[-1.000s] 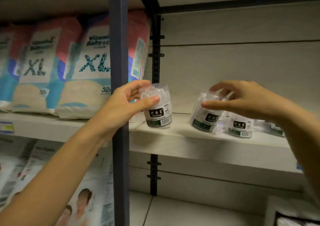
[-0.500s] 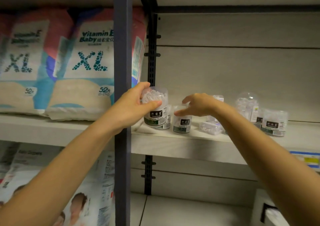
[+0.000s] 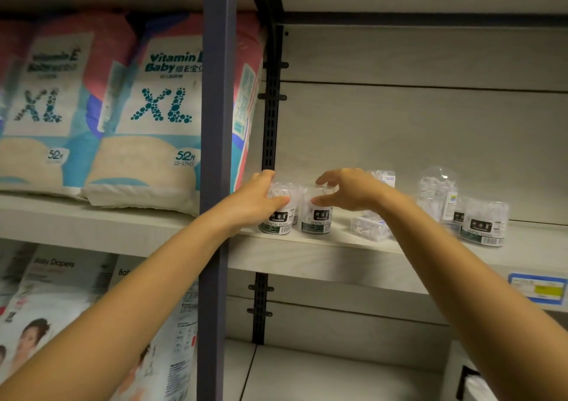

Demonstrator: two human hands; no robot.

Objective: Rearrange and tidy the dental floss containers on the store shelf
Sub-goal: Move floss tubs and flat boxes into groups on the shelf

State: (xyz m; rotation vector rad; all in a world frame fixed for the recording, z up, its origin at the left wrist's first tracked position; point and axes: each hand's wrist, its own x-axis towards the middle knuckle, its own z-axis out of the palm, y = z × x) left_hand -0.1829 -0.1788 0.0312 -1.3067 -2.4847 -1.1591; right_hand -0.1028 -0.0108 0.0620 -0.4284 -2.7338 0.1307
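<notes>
Two clear dental floss containers with black-and-green labels stand side by side at the left end of the pale shelf. My left hand grips the leftmost container, thumb across its front. My right hand arches over the second container, with thumb and fingers curled round its lid. Farther right stand another labelled floss container and a domed clear container. A flat clear floss box lies between the two groups.
A dark upright post crosses in front of my left forearm. Large XL diaper packs fill the shelf to the left. A blue and yellow price tag sits on the shelf edge at the right. More diaper packs stand below.
Both hands have lowered their containers onto the shelf; the two now stand next to each other at the left end. The view has shifted slightly left and back.
</notes>
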